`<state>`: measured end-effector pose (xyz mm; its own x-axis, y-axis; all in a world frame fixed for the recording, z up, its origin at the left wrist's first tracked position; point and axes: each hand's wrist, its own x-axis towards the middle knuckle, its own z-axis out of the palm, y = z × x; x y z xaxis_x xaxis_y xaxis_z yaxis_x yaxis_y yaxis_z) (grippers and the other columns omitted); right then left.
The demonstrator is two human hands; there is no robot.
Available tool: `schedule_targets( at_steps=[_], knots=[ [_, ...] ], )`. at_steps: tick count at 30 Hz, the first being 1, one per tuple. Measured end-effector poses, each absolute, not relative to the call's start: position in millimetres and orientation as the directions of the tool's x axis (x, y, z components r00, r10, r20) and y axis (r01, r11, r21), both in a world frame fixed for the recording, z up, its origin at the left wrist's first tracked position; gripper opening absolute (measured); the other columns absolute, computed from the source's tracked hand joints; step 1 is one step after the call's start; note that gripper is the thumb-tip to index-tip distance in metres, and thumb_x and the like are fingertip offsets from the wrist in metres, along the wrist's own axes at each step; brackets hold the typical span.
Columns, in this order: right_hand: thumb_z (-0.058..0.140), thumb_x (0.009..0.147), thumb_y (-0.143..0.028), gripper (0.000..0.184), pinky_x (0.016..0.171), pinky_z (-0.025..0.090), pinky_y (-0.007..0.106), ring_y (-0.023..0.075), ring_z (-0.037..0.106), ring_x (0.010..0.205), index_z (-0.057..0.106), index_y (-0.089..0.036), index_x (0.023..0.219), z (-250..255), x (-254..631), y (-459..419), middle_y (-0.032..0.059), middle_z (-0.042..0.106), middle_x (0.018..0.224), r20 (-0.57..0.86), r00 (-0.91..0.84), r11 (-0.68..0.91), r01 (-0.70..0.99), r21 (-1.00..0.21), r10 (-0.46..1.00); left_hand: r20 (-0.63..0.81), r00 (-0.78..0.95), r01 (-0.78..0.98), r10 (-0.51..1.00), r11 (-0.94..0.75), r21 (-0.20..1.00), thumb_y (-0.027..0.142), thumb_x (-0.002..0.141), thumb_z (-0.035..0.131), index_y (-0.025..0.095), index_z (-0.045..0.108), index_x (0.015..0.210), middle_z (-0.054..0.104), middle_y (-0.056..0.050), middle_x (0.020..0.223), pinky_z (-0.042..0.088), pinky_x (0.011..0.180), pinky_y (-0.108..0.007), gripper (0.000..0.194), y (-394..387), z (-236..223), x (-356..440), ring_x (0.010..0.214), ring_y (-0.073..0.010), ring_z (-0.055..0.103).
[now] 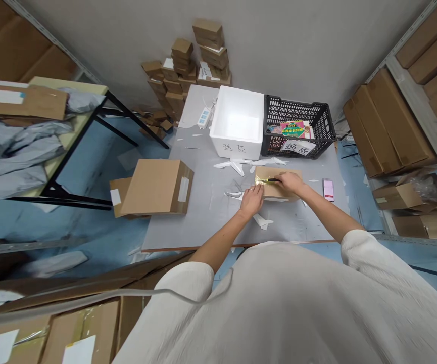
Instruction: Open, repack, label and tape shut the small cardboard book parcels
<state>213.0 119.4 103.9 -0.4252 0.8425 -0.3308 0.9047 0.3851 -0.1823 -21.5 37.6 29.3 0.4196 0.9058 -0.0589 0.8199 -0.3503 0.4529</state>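
Observation:
A small cardboard box (284,191) lies on the grey table in front of me, with shiny clear tape across its left part. My right hand (291,182) is closed around a yellow and black utility knife (270,180), whose front end points left over the taped top. At the near left corner of the box, my left hand (252,199) grips it with bent fingers. Torn white paper strips (262,221) lie close to the left hand, and more scraps are scattered beyond the box.
Behind the box stand a white foam bin (237,144) and a black plastic crate (297,146) holding colourful booklets (293,129). A phone (328,190) lies at the right. One large carton (153,187) sits at the table's left edge. A power strip (204,118) is near the foam bin.

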Motion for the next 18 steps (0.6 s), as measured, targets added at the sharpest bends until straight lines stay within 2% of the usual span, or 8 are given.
schedule_targets(
  at_steps=[5, 8, 12, 18],
  knots=[
    [0.052, 0.116, -0.049, 0.043, 0.092, 0.052, 0.038, 0.0335, 0.075, 0.114, 0.083, -0.027, 0.135, 109.2, 217.7, 114.3, 0.0149, 0.082, 0.128, -0.331, -0.403, 0.360, 0.914, -0.187, 0.853, -0.065, 0.424, 0.828, 0.903, -0.358, 0.432, 0.020, 0.101, 0.054, 0.016, 0.048, 0.172, 0.057, -0.022, 0.167, 0.043, 0.117, -0.057, 0.071, 37.8, 32.1, -20.0, 0.145, -0.0433, 0.054],
    [0.054, 0.116, -0.048, 0.041, 0.091, 0.051, 0.037, 0.0334, 0.075, 0.114, 0.084, -0.026, 0.131, 115.1, 220.1, 111.0, 0.0151, 0.082, 0.127, -0.345, -0.388, 0.347, 0.921, -0.177, 0.855, -0.067, 0.409, 0.845, 0.910, -0.350, 0.404, 0.026, 0.108, 0.046, 0.017, 0.051, 0.170, 0.061, -0.023, 0.159, 0.043, 0.114, -0.057, 0.064, 37.5, 35.2, -17.0, 0.141, -0.0433, 0.054],
    [0.051, 0.117, -0.045, 0.041, 0.089, 0.051, 0.036, 0.0325, 0.074, 0.116, 0.083, -0.024, 0.131, 127.0, 223.2, 109.4, 0.0160, 0.082, 0.130, -0.394, -0.362, 0.355, 0.930, -0.095, 0.845, -0.090, 0.385, 0.878, 0.919, -0.335, 0.343, 0.035, 0.114, 0.039, 0.020, 0.052, 0.169, 0.064, -0.022, 0.148, 0.043, 0.111, -0.055, 0.059, 39.3, 41.4, -11.5, 0.135, -0.0418, 0.055],
    [0.046, 0.118, -0.045, 0.044, 0.091, 0.051, 0.034, 0.0310, 0.073, 0.122, 0.080, -0.024, 0.136, 145.4, 238.4, 103.4, 0.0152, 0.080, 0.137, -0.487, -0.293, 0.330, 0.944, -0.010, 0.823, -0.159, 0.362, 0.920, 0.919, -0.325, 0.217, 0.038, 0.115, 0.039, 0.022, 0.049, 0.171, 0.062, -0.022, 0.147, 0.042, 0.109, -0.052, 0.059, 41.2, 51.5, -6.3, 0.134, -0.0405, 0.054]
  ],
)
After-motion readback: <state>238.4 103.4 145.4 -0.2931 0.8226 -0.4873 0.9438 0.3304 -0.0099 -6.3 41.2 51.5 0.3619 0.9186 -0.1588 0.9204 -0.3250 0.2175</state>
